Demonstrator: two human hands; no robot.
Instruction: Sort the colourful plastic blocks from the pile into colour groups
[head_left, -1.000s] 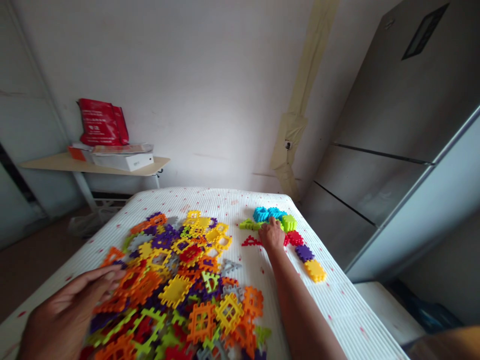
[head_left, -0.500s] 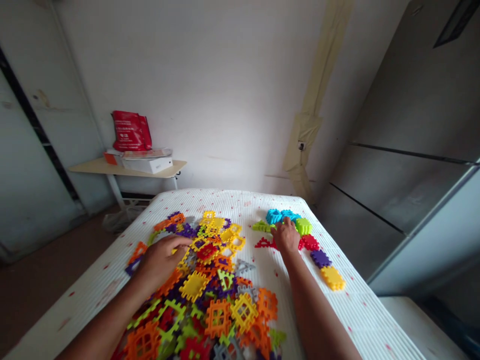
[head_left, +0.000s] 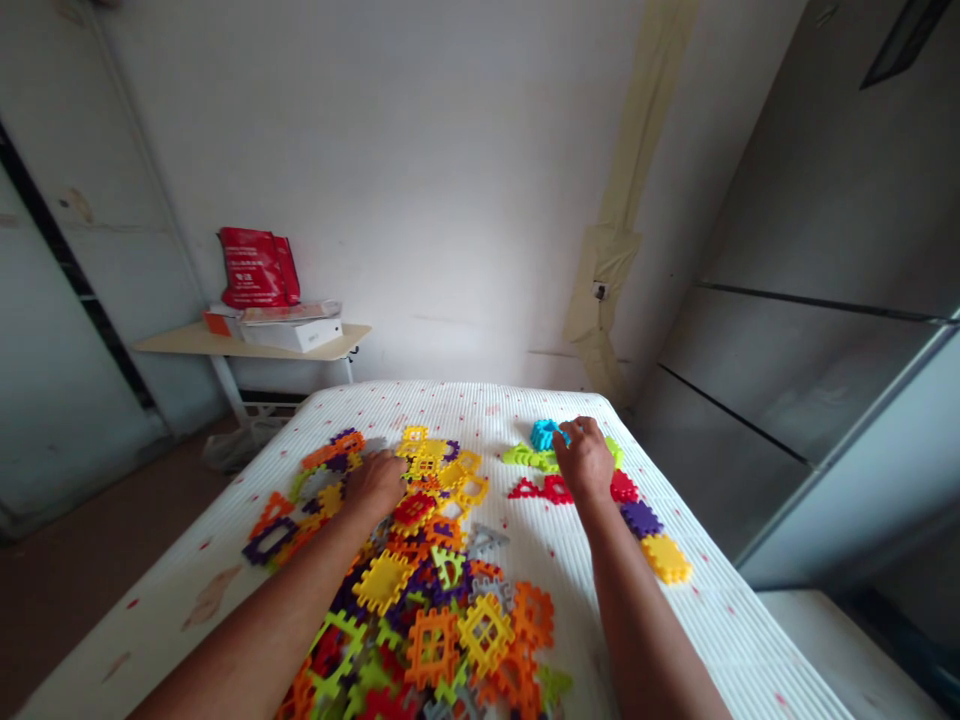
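Observation:
My left hand (head_left: 376, 482) reaches into the far part of a heap of plastic interlocking building tiles, beside several yellow tiles (head_left: 426, 465). Its fingertips are hidden by the back of the hand, so its grip cannot be seen. My right hand (head_left: 586, 458) has its fingers bent around blue tiles at the far right of the table, covering most of them. Another group of blue tiles (head_left: 546, 434) stands left of that hand. Green tiles (head_left: 529, 456) and red tiles (head_left: 556, 489) lie in rows nearer, partly behind the hand.
A purple stack (head_left: 642, 518) and a yellow stack (head_left: 667, 558) sit along the table's right side. A white spotted cloth (head_left: 450, 400) covers the table. Behind are a side table (head_left: 180, 340) with a red bag (head_left: 259, 268) and, at right, a grey fridge (head_left: 787, 300).
My left hand has moved from the heap's near left side forward and right into its far part. My right hand has shifted slightly right, from the green tiles over the blue ones.

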